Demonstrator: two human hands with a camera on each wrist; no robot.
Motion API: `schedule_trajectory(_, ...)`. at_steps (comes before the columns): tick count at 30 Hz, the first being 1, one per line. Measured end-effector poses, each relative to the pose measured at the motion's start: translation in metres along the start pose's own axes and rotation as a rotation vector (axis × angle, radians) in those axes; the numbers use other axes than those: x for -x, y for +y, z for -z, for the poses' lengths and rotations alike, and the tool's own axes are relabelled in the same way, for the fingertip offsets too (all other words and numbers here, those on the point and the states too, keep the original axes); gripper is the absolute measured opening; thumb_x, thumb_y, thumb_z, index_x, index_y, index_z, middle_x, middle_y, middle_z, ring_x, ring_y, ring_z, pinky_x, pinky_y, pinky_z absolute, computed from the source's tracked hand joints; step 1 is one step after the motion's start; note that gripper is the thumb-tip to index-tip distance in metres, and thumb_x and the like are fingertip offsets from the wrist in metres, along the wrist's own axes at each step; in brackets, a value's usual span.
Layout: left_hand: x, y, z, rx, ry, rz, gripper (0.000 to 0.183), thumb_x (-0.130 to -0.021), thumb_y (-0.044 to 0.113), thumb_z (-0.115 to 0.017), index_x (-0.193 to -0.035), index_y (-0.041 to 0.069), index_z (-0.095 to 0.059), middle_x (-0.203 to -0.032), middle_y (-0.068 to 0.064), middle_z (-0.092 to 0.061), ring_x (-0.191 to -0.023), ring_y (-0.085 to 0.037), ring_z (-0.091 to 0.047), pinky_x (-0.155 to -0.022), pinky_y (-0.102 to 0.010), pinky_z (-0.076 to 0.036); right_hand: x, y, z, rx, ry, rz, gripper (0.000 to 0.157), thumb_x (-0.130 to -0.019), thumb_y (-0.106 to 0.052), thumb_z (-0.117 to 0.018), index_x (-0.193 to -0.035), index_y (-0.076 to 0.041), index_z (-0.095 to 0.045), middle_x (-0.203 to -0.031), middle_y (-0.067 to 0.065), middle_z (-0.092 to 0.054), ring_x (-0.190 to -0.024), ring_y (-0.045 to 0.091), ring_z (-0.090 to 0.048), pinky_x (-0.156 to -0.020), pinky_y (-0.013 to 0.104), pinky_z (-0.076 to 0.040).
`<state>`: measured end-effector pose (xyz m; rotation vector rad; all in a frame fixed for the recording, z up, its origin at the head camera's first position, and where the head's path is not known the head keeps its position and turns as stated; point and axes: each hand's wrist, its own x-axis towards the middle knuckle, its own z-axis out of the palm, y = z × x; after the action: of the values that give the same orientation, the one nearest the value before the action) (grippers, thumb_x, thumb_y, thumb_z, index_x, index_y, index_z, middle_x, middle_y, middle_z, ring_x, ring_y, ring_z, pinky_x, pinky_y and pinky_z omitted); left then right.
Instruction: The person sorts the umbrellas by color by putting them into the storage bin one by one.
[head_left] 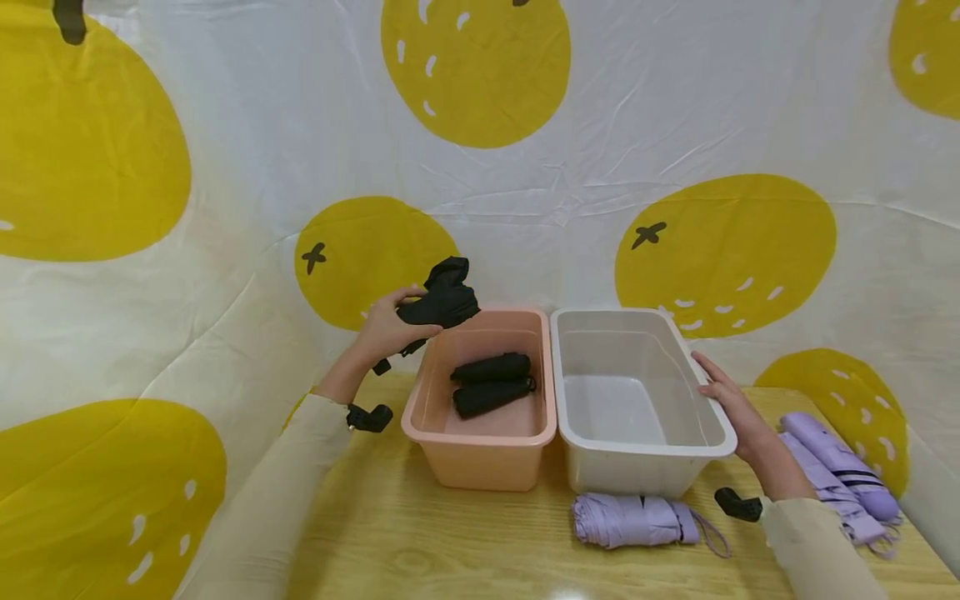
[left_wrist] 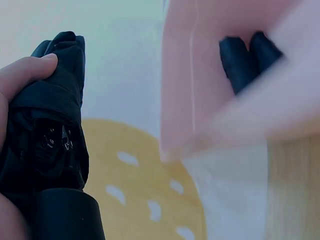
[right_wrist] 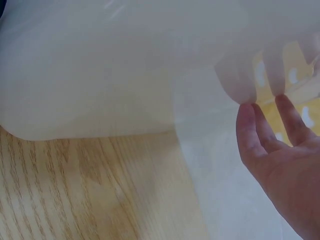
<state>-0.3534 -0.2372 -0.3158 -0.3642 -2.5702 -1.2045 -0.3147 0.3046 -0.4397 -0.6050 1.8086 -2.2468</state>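
The left hand (head_left: pixel 393 327)'s fingers and thumb clamp a black umbrella (head_left: pixel 446 304), probably to hold its loose folds together. Below and right of that grip, two black bundles (head_left: pixel 487 398) lie in the pink bin (head_left: pixel 480 465). The right hand (head_left: pixel 738 408)'s fingers, slightly apart, touch the white bin (head_left: pixel 630 475)'s outer side, seemingly steadying it. Nearer the person than those fingertips lies a lilac umbrella (head_left: pixel 626 521); to their right, more lilac umbrellas (head_left: pixel 832 450), partly behind the forearm. The left palm hides some black fabric; the right thumb is hard to make out.
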Motion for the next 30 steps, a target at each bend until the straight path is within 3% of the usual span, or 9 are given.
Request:
schedule_trajectory(6, -0.018, 0.017, -0.022, -0.013, -0.057, -0.025, 0.069, -0.055, 0.052, -0.077, -0.116, 0.031, -0.053, -0.117, -0.001, -0.048, -0.102, -0.022, -0.047, -0.077, -0.041, -0.045, 0.000, -0.002, -0.002, 0.008, 0.010, -0.010, 0.054, -0.096, -0.004, -0.022, -0.143, -0.017, 0.003, -0.138, 0.003, -0.020, -0.102, 0.013, -0.050, -0.077, 0.032, -0.047)
schedule_trajectory(16, -0.032, 0.019, -0.059, 0.016, -0.140, -0.053, 0.065, -0.056, 0.046, -0.079, -0.113, 0.031, -0.054, -0.111, 0.001, -0.052, -0.097, -0.017, -0.050, -0.077, -0.036, -0.045, -0.001, -0.005, -0.004, 0.012, 0.016, -0.026, 0.054, -0.096, -0.004, -0.021, -0.142, -0.017, 0.004, -0.136, 0.003, -0.023, -0.100, 0.012, -0.051, -0.077, 0.033, -0.047)
schedule_trajectory(24, -0.038, 0.008, -0.085, 0.003, -0.172, -0.079, 0.062, -0.058, 0.044, -0.079, -0.113, 0.029, -0.054, -0.112, 0.001, -0.053, -0.100, -0.018, -0.050, -0.078, -0.037, -0.045, -0.001, -0.003, -0.002, 0.034, 0.029, -0.034, 0.054, -0.096, -0.005, -0.021, -0.142, -0.018, 0.004, -0.137, 0.005, -0.021, -0.101, 0.012, -0.050, -0.078, 0.032, -0.046)
schedule_trajectory(30, -0.041, -0.003, -0.104, -0.079, -0.186, -0.092, 0.064, -0.057, 0.049, -0.077, -0.114, 0.033, -0.054, -0.113, 0.006, -0.053, -0.101, -0.015, -0.049, -0.081, -0.035, -0.043, -0.001, -0.003, 0.000, 0.031, 0.037, -0.037, 0.054, -0.096, -0.006, -0.021, -0.143, -0.019, 0.002, -0.136, 0.004, -0.022, -0.101, 0.012, -0.051, -0.078, 0.033, -0.046)
